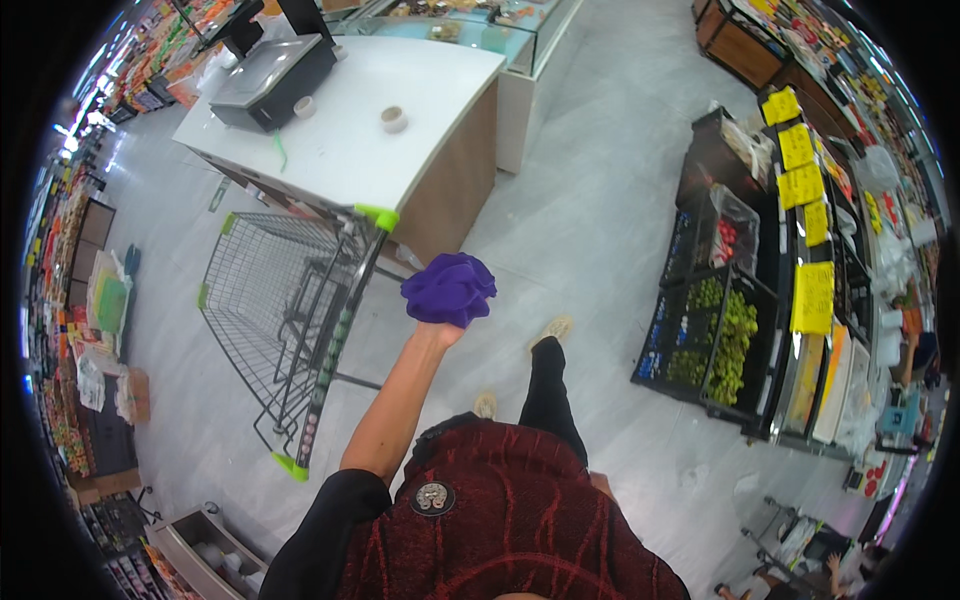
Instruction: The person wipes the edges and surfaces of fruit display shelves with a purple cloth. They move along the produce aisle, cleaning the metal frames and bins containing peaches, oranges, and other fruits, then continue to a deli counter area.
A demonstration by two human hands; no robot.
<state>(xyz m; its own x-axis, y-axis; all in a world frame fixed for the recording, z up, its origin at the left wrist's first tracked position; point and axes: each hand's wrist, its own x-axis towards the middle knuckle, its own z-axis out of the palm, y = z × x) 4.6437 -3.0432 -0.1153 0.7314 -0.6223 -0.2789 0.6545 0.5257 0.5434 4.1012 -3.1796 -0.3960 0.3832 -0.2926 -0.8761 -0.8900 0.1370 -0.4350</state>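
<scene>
My left hand [440, 334] is raised in front of me, and most of its fingers are hidden under a bunched purple bundle [449, 289]. The bundle looks soft, with rounded folds, and I cannot tell what kind of thing it is. It rests in my closed grip, above the floor. Just left of it stands a wire shopping cart [285, 310] with green corner pieces; my hand is apart from its bar. My right hand does not show; only a sliver of skin appears beside my dark red top.
A white-topped counter [420, 90] with a scale [272, 82] and small round cups [393, 119] is ahead. Black crates [690, 385] with green grapes [735, 345] and yellow signs line the right. Low shelves and boxes stand on the left.
</scene>
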